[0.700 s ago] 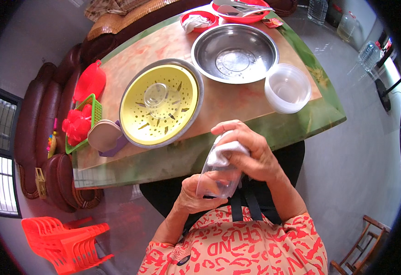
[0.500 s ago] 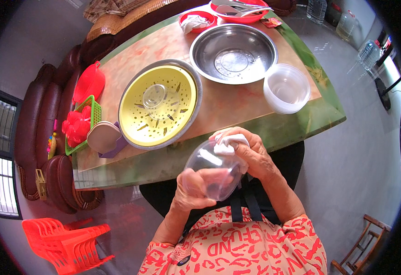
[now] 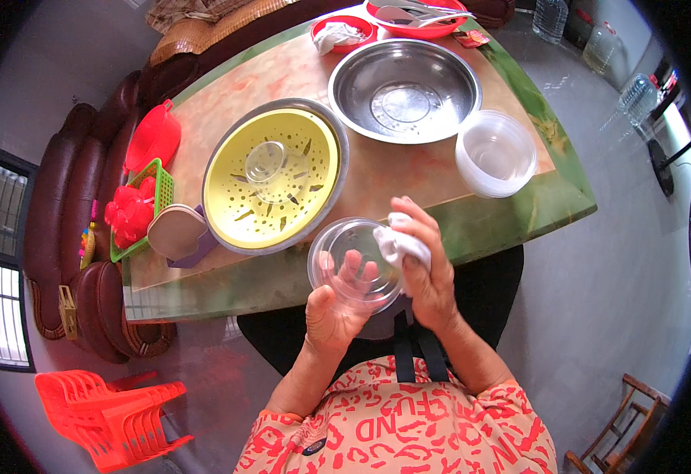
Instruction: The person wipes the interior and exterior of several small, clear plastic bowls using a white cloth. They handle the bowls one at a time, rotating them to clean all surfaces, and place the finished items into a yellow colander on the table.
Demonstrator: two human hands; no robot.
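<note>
A clear plastic bowl (image 3: pixel 351 245) rests in my left hand (image 3: pixel 339 304), whose fingers show through it from beneath. My right hand (image 3: pixel 432 276) grips a crumpled white cloth (image 3: pixel 403 248) at the bowl's right rim. Both hands are in front of the table's near edge. Beyond them on the table, a yellow colander (image 3: pixel 239 213) sits inside a metal basin and holds another clear bowl (image 3: pixel 265 162). To the right stands a stack of clear plastic bowls (image 3: pixel 495 154).
A wide steel basin (image 3: pixel 404 91) stands farther back on the table (image 3: pixel 511 217). Behind it are a red bowl with a white cloth (image 3: pixel 341 35) and a red basin with ladles (image 3: pixel 424 25). At left lies a green basket (image 3: pixel 163 193); red plastic stools (image 3: pixel 116 415) stand on the floor.
The clear bowl has turned so its round opening shows more fully. My right hand has shifted slightly right with the cloth, its fingers now straighter. My left fingers have moved beneath the bowl.
</note>
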